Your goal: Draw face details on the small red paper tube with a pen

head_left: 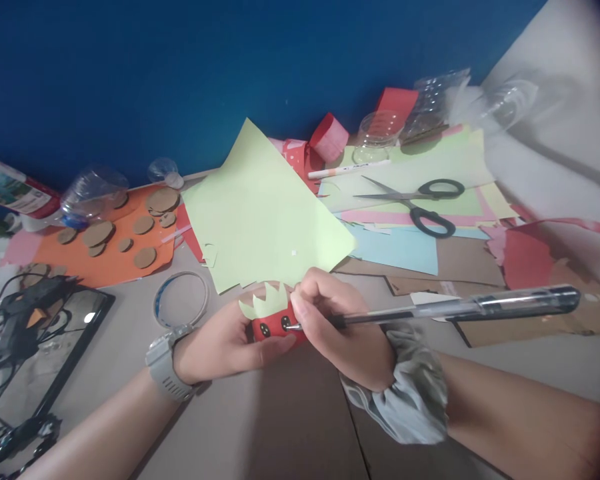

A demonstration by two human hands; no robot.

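Drawing on a red paper piece [275, 325] with a black pen [450, 308], both hands near the middle of the table.

The left hand [230, 341] grasps the red piece, its thumb along the near edge; the right hand [347, 330] has its fingers pinched round the pen, whose tip touches beside one of two black eyes with white dots. Jagged pale-green paper [269, 300] stands along the piece's far edge. Just beyond lies a large pale-green sheet [265, 207]; to the left are a roll of tape [181, 300] and cardboard discs [99, 234] on orange paper [120, 252], to the right open scissors [413, 195] on stacked paper.
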